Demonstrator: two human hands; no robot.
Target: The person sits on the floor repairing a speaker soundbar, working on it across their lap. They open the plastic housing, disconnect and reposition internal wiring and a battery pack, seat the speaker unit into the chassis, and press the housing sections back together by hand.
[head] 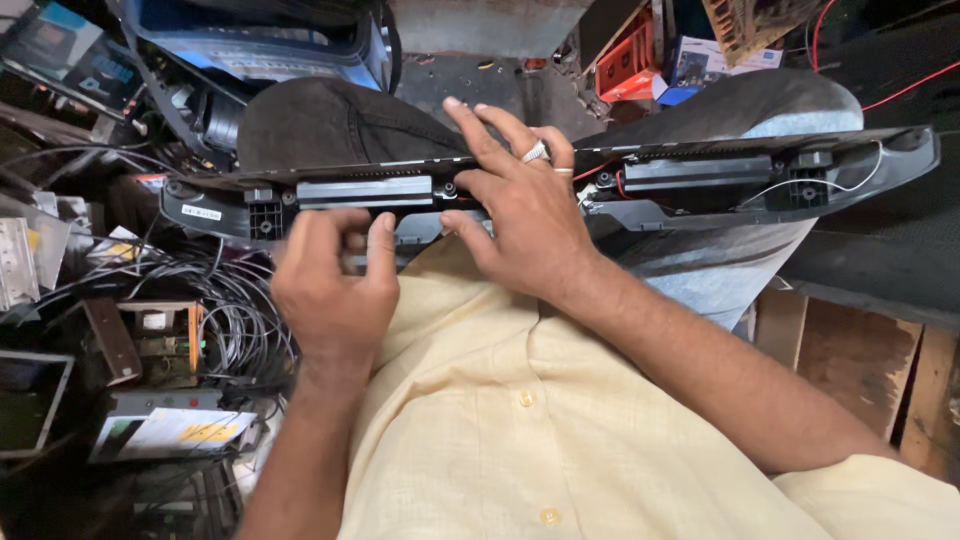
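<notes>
Pressing both the left hand (335, 275) and right hand (520, 205) onto a long black plastic panel (700, 175).

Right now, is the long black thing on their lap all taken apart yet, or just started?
Not all apart. Done: the long black panel lies across the knees with its inside bared, grey bars and wires showing. In hand: the left hand pinches its near edge, and the right hand presses on its middle. Left: the left grey bar, the right grey bar and the white wire sit in place.
</notes>
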